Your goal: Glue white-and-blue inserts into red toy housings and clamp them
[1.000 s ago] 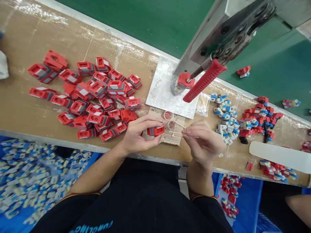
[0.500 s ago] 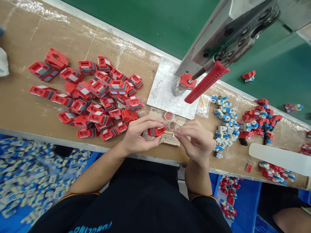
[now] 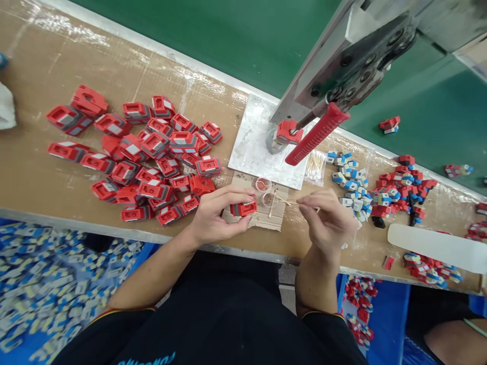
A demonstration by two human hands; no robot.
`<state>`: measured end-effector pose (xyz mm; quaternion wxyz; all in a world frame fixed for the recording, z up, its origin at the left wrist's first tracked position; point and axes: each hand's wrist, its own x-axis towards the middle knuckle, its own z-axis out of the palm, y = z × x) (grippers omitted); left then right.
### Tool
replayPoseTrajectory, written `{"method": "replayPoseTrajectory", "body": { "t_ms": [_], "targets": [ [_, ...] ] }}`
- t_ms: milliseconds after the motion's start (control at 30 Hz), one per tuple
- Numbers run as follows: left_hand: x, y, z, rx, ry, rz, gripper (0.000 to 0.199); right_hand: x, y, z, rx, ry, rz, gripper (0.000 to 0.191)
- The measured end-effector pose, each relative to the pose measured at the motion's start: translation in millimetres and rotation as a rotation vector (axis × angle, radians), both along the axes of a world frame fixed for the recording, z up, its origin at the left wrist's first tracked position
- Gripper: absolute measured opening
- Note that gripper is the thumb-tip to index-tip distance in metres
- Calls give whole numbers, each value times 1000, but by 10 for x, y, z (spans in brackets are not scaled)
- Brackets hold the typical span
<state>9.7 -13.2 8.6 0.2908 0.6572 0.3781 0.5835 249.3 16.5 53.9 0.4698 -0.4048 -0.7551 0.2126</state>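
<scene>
Bench [image 3: 57,187] carries a big heap of red-and-grey plastic parts [image 3: 155,144] — plenty left, I'd guess, one underway. Right hand [image 3: 327,215] is pinched narrow, can't tell on what — sits farther right than half a second ago. Left hand [image 3: 218,215] has its grip snug around the red part [image 3: 243,207], just beside some round pots [image 3: 256,183].

Beyond the red-handled press [image 3: 316,136], a green belt [image 3: 228,40]. Far left of the press, a white cloth [image 3: 5,109]. Below and right of the press, a long white strip [image 3: 437,248], a blue bin [image 3: 388,317] and another person's bare limb [image 3: 454,337].
</scene>
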Motion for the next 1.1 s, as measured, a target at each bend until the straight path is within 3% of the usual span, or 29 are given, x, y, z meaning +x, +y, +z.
{"method": "replayPoseTrajectory", "body": {
  "t_ms": [133, 233, 300, 367, 433, 567, 667, 767, 867, 1000, 1100],
  "targets": [
    [-29, -18, 8, -22, 28, -2, 28, 12, 12, -159, -80, -312, 130, 12],
    [-55, -15, 6, -37, 34, 22, 27, 126, -29, -213, -129, -351, 166, 24],
    [-63, 0, -6, -25, 10, 31, 29, 409, -70, -192, -99, -251, -11, 32],
    [-61, 12, -26, -9, -18, 18, 33, 802, -126, -139, -30, -188, -311, 26],
    [-57, 12, -47, 0, -40, -5, 37, 1171, -180, -90, -45, -314, -546, 21],
    [-61, 3, -63, -24, -70, -42, 39, 1464, -190, -113, -385, -862, -593, 19],
    [-54, 7, -44, -82, -101, -76, 33, 1400, -140, -179, -501, -989, -643, 21],
    [-18, -27, -28, -83, -191, -69, 33, 1334, -165, -191, -464, -865, -654, 22],
    [48, -146, -13, -141, -224, 12, 36, 1192, -353, -167, -343, -655, -570, 19],
    [200, -346, 62, -357, -228, -31, 26, 699, -717, -161, -38, -118, -298, 27],
    [323, -433, 133, -505, -279, -142, 30, 312, -868, -147, 50, 77, -139, 37]
  ]
}}
